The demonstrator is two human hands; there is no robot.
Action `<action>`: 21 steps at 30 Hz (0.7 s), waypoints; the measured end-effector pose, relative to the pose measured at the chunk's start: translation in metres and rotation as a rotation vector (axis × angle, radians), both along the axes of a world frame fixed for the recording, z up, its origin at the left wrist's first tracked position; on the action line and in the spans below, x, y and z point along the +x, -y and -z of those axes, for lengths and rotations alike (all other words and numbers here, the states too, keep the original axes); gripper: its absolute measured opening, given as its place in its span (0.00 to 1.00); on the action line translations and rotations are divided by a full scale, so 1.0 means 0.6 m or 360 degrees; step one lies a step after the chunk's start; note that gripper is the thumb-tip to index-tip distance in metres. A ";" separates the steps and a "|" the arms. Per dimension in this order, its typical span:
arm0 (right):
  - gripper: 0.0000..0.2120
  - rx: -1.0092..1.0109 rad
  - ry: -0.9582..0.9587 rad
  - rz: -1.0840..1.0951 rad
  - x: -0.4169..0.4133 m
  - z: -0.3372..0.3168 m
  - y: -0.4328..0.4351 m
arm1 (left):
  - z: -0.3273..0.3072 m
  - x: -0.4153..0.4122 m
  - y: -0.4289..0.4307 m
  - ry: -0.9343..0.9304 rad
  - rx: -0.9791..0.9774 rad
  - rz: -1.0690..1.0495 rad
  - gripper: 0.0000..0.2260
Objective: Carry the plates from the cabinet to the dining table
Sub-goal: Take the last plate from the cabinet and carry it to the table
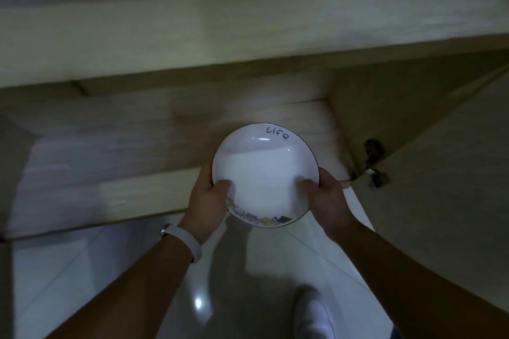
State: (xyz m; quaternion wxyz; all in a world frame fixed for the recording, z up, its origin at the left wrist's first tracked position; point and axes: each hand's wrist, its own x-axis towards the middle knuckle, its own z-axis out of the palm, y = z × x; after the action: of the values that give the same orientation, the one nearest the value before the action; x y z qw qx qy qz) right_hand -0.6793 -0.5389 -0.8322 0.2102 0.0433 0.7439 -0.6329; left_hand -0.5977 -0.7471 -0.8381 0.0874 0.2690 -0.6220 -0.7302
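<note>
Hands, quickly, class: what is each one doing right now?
Left hand: holding the white plate by its left rim.
Right hand: holding the same plate by its right rim.

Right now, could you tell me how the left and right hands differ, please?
The left hand grips the plate at its left rim, the right hand at its right rim. The left wrist wears a white band; the right wrist is bare. Both thumbs rest on the plate's face.

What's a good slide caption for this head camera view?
A white plate gripped by the left hand and right hand at the open cabinet.
</note>
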 end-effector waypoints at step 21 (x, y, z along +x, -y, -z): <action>0.07 0.0376 0.0122 0.0001 0.256 -0.456 -0.071 | -0.440 0.278 -0.089 0.0226 0.0194 -0.0077 0.20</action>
State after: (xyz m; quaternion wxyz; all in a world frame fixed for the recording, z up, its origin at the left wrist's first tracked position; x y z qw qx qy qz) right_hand -0.5259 -0.4961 -0.5585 0.2317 0.0922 0.8046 -0.5389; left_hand -0.4312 -0.6934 -0.5738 0.0442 0.3400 -0.5742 -0.7434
